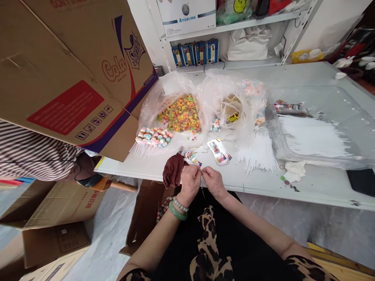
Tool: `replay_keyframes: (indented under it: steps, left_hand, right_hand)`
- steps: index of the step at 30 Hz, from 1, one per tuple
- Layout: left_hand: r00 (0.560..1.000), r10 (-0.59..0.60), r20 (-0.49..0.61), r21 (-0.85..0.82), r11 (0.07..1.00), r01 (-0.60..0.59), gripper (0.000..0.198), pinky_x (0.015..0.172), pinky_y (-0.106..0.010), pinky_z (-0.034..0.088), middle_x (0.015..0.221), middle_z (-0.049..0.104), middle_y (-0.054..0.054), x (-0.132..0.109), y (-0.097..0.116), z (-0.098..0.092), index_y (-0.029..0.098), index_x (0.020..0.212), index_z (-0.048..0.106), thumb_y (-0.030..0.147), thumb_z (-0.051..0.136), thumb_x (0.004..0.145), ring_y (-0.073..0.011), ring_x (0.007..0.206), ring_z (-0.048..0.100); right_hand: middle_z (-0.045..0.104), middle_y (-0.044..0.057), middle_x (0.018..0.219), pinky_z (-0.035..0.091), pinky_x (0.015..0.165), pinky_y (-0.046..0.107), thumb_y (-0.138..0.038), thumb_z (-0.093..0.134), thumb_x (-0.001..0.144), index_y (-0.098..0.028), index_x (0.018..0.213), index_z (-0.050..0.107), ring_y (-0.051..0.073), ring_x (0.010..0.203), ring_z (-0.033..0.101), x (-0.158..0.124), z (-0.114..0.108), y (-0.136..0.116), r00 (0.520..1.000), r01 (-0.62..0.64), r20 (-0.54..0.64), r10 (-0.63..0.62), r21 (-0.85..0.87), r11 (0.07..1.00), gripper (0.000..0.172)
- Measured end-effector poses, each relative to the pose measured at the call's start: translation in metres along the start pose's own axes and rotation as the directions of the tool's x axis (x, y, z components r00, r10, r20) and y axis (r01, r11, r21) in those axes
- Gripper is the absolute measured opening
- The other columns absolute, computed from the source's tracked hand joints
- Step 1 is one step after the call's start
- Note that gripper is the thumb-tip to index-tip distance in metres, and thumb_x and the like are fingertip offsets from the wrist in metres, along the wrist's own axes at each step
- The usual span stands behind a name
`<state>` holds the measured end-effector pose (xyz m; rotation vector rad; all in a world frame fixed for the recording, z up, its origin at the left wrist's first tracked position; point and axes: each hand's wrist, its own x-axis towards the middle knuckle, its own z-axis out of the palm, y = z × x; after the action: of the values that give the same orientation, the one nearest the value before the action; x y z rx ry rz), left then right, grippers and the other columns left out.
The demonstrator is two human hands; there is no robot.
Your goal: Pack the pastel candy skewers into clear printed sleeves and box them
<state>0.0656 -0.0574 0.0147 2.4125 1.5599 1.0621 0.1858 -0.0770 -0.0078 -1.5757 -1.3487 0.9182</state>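
Note:
My left hand (191,180) and my right hand (213,181) are together at the table's front edge, fingers closed and fingertips almost touching. A small printed candy packet (192,157) sticks out beyond the fingers of my left hand, which pinch its near end. What the right fingers pinch is too small to make out. Just below the hands shows a thin pale tip (203,191). Left of them lies a dark brown cloth (173,170). Farther in, a stack of flat printed packets (219,152) and a few gold twist ties (202,149) lie on the table.
Plastic bags hold colourful ring candies (183,115) and gold ties (233,117). Marshmallow sticks (154,136) lie left; white sticks (258,152) lie right, beside a clear tray (322,159). A large carton (73,78) blocks the left, with a person's striped sleeve (35,152) below.

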Motion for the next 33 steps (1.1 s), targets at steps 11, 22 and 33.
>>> replay_keyframes:
  steps: [11, 22, 33]
  left_hand:
    - [0.99, -0.139, -0.001, -0.201, 0.97, 0.136, 0.011, 0.068, -0.029, 0.042, 0.07, 0.064, -0.003, -0.002, -0.012, -0.003, 0.02, 0.072, 0.059, 0.018, 0.054, 0.082, -0.0169, 0.069, 0.056]
    - [0.951, -0.183, 0.25, -0.431, 0.858, 0.278, 0.015, 0.063, -0.027, 0.036, 0.065, 0.051, 0.001, -0.014, 0.009, 0.004, 0.021, 0.07, 0.051, 0.02, 0.047, 0.085, -0.0144, 0.063, 0.046]
    - [0.794, -0.466, 0.39, -0.706, 0.402, 0.583, 0.026, 0.055, -0.024, 0.033, 0.061, 0.047, 0.003, -0.014, 0.008, 0.003, 0.018, 0.069, 0.056, 0.04, 0.061, 0.082, -0.0096, 0.055, 0.039]
  right_hand:
    - [0.043, -0.006, 0.053, 0.032, 0.049, 0.023, -0.036, 0.055, 0.072, -0.02, 0.071, 0.059, 0.011, 0.051, 0.037, 0.003, -0.009, -0.001, 0.964, -0.22, 0.228, 0.137, 0.396, 0.891, 0.016]
    - [0.048, -0.007, 0.058, 0.04, 0.055, 0.024, -0.03, 0.051, 0.069, -0.021, 0.078, 0.057, 0.012, 0.054, 0.045, 0.008, -0.008, 0.012, 0.994, -0.108, 0.047, 0.098, 0.315, 0.943, 0.014]
    - [0.051, -0.006, 0.055, 0.04, 0.049, 0.023, -0.031, 0.053, 0.068, -0.022, 0.069, 0.056, 0.011, 0.047, 0.048, 0.01, -0.007, -0.001, 0.99, -0.131, 0.005, 0.14, 0.388, 0.912, 0.01]
